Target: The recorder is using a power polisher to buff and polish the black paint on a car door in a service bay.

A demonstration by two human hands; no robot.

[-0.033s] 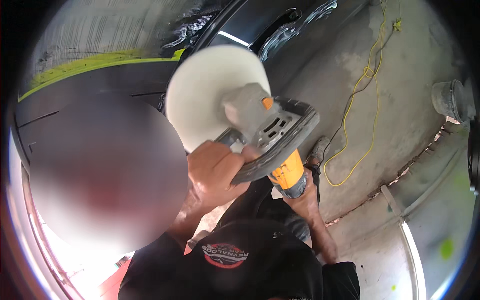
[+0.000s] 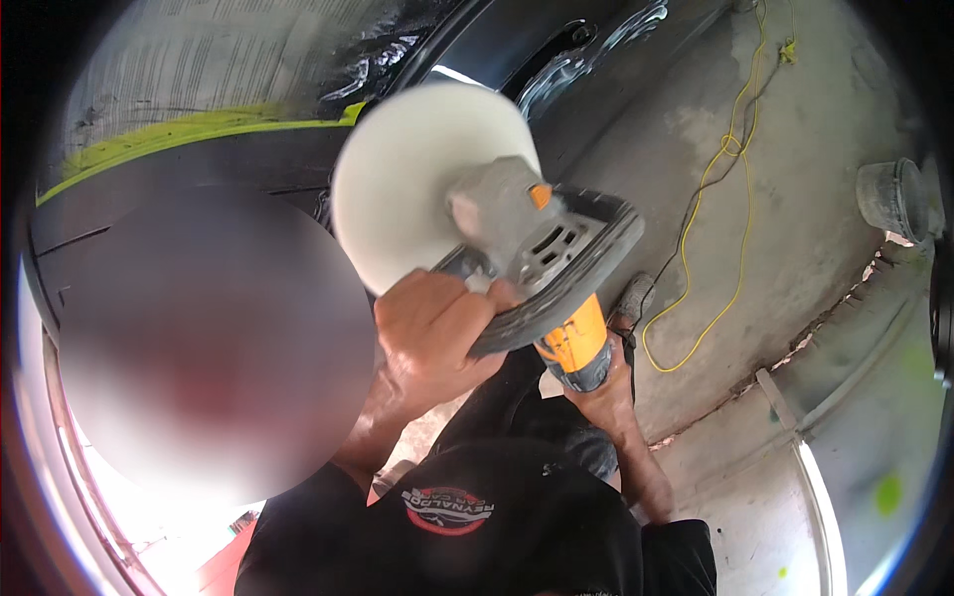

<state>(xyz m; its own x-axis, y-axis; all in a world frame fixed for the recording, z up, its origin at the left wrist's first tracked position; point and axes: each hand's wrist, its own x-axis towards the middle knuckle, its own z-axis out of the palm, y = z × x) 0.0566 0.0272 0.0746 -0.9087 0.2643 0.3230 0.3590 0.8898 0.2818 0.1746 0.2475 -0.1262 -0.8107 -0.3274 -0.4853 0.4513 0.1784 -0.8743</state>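
I hold a rotary polisher (image 2: 571, 338) in both hands, with an orange-and-black body, a grey head and a wide white pad (image 2: 427, 169). My left hand (image 2: 432, 328) is closed around its black D-shaped handle (image 2: 556, 283). Round the rear of the orange body, my right hand (image 2: 608, 392) is closed, its fingers partly behind the tool. The pad lies in front of a dark car body panel (image 2: 189, 164); whether it touches the paint I cannot tell. Smears of whitish compound (image 2: 586, 55) mark the glossy dark surface beyond the pad.
Green masking tape (image 2: 199, 124) edges printed paper (image 2: 229, 60) over the car at upper left. A yellow cord (image 2: 747, 199) and a dark cable trail over the concrete floor (image 2: 676, 179). A grey bucket (image 2: 884, 197) stands at far right. A blurred round patch hides the left side.
The polisher and my left hand have shifted very slightly right, and the pad sits a touch higher. Both hands keep their grip.
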